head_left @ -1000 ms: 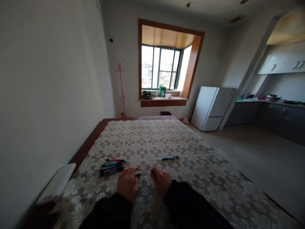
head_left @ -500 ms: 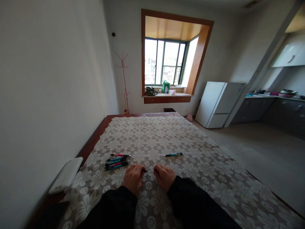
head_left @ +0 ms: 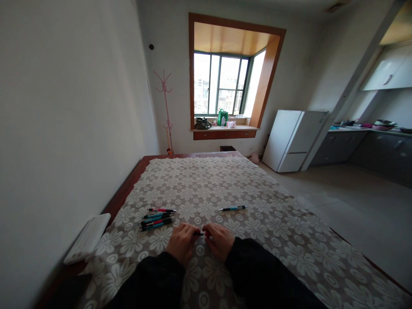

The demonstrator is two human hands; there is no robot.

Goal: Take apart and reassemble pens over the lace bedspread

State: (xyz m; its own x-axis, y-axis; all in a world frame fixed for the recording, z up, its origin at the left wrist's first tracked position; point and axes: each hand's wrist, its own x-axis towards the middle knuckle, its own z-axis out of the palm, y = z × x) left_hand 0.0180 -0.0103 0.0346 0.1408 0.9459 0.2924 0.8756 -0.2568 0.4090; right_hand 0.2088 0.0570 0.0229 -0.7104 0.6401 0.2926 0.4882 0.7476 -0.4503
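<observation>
My left hand (head_left: 183,241) is closed on a black pen piece (head_left: 198,234) whose tip points right. Facing it, my right hand (head_left: 219,240) pinches a small red pen part (head_left: 207,234), mostly hidden by the fingers. Only a tiny gap seems to lie between the two parts. Both hands are low over the flowered tablecloth (head_left: 206,189). Beyond my left hand lies a group of several red, blue and black pens (head_left: 157,221). One blue and black pen (head_left: 233,208) rests by itself beyond my right hand.
A white device (head_left: 88,238) sits at the table's left edge by the wall. At the lower left is a dark flat object (head_left: 69,292). Past the table stand a pink coat rack (head_left: 167,107) and a white fridge (head_left: 289,141).
The hands have come slightly closer together. A red part now shows at my right fingertips, where a thin, light piece stretched between the hands before. The camera view has shifted a little.
</observation>
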